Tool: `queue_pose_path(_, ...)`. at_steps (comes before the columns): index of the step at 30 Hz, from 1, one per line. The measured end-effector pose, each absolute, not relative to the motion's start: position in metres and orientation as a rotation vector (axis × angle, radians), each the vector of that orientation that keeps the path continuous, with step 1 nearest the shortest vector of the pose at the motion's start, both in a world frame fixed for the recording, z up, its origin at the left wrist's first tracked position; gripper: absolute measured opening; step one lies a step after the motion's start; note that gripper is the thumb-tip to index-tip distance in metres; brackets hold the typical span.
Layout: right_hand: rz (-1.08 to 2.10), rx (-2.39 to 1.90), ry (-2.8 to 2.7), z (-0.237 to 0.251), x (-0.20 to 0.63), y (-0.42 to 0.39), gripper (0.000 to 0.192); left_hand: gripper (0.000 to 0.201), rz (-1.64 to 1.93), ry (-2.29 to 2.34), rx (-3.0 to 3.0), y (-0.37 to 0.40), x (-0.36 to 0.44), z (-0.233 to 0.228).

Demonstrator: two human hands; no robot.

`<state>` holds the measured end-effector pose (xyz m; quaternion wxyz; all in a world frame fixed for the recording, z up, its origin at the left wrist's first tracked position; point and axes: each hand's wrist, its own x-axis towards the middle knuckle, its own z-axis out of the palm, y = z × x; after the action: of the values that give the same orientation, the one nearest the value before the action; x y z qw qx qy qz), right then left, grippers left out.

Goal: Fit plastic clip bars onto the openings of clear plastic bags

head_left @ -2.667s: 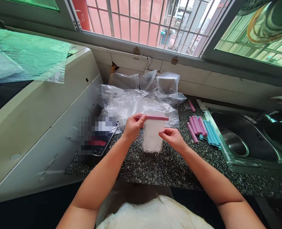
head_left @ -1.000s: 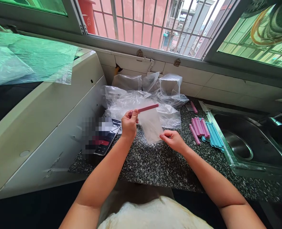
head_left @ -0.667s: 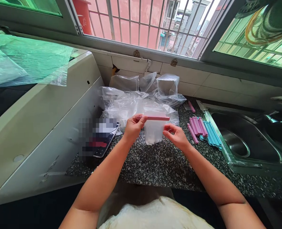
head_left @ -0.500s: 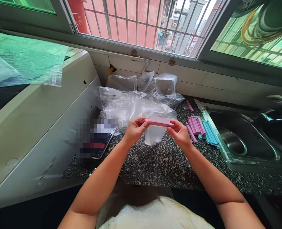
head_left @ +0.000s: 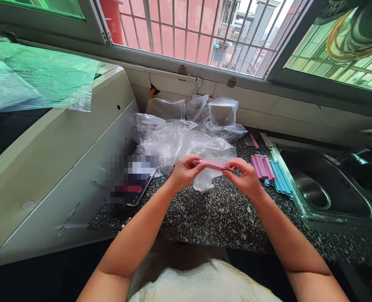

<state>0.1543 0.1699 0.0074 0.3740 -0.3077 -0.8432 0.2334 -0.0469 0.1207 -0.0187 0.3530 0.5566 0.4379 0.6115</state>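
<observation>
Both hands have closed onto the clip since the earlier frame.
Our left hand (head_left: 182,171) and right hand (head_left: 245,178) pinch the pink sealing clip (head_left: 211,165) at its ends; small plastic bag (head_left: 205,179) hangs beneath; uneven pressure could let it slip free.

Daylight is pouring in through a wide window (head_left: 192,33) fitted with metal bars (head_left: 186,29), and pink building walls (head_left: 173,25) are showing beyond them. A green-tinted pane (head_left: 337,58) is standing open at the right. Pale tiles (head_left: 268,109) are running along the wall under the sill. A speckled dark granite counter (head_left: 211,218) is stretching below, and a steel sink (head_left: 324,184) is sitting sunk into it at the right. A large white appliance (head_left: 56,159) is filling the left side, with a thin plastic sheet (head_left: 35,79) lying over its top.
</observation>
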Motion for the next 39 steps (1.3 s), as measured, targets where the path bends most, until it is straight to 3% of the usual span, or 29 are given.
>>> queue_pose_path(6,0.374,-0.687,-2.340,0.025,0.160,0.168,0.007,0.018,1.602,1.092,1.715,0.118,-0.046,-0.018)
queue_pose_path(10,0.395,-0.673,-2.350,0.040,0.166,0.168,0.008,0.041,1.419,1.138,1.694,0.120,-0.043,-0.026)
queue_pose_path(14,0.461,-0.772,-2.236,0.053,0.175,0.173,0.011,0.022,1.164,1.190,1.599,0.125,-0.036,-0.037)
queue_pose_path(23,0.705,-1.001,-1.848,0.058,0.219,0.218,0.031,0.010,1.138,1.180,1.258,0.148,0.000,-0.016)
queue_pose_path(29,0.655,-1.080,-1.680,0.059,0.258,0.277,0.034,0.008,1.228,1.176,1.227,0.217,0.041,0.020)
queue_pose_path(34,0.630,-1.284,-1.649,0.046,0.286,0.337,0.027,0.007,1.352,1.482,1.365,0.299,0.077,0.022)
queue_pose_path(39,0.618,-1.535,-1.700,0.018,0.306,0.383,0.015,0.017,1.097,1.812,1.613,0.354,0.102,0.013)
